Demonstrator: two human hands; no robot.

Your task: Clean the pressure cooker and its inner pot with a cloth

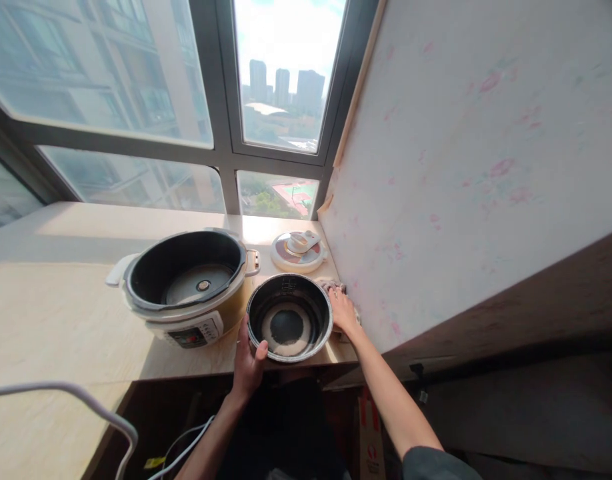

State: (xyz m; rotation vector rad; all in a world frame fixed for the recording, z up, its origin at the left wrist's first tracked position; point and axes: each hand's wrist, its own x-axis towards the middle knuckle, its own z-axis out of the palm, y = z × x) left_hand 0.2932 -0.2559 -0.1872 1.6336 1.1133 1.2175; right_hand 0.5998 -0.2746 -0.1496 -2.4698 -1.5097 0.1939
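Note:
A dark metal inner pot point(289, 319) stands at the front edge of the pale wooden counter point(61, 307). My left hand point(249, 363) grips its near-left rim, thumb over the edge. My right hand point(342, 310) rests against the pot's right side, fingers curled on the rim, beside a crumpled cloth point(333, 287). Just left of the pot sits the open cooker body point(186, 283), cream and yellow with a control panel in front and an empty dark cavity.
The cooker's round white lid point(299, 251) lies behind the pot by the window. A pale wall panel point(461, 167) rises on the right. A white cable point(86, 400) crosses the counter's front-left corner. A red-and-white box point(371, 440) stands below the counter.

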